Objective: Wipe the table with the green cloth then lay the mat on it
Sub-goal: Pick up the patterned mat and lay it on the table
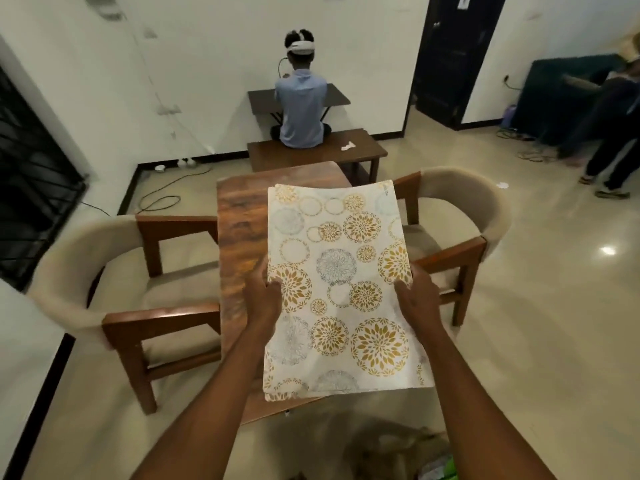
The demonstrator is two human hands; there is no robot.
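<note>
A white mat (341,289) printed with gold and grey flower circles is held flat above the narrow wooden table (240,223). My left hand (265,296) grips its left edge and my right hand (417,294) grips its right edge, thumbs on top. The mat covers the right part of the table and hangs past the near end. A bit of green, perhaps the green cloth (450,467), shows at the bottom edge, blurred.
Two beige armchairs with wooden frames flank the table, one left (114,292), one right (464,216). A person (299,109) sits on a bench (322,154) beyond the table. Another person (613,133) stands at far right. A cable (166,199) lies on the floor.
</note>
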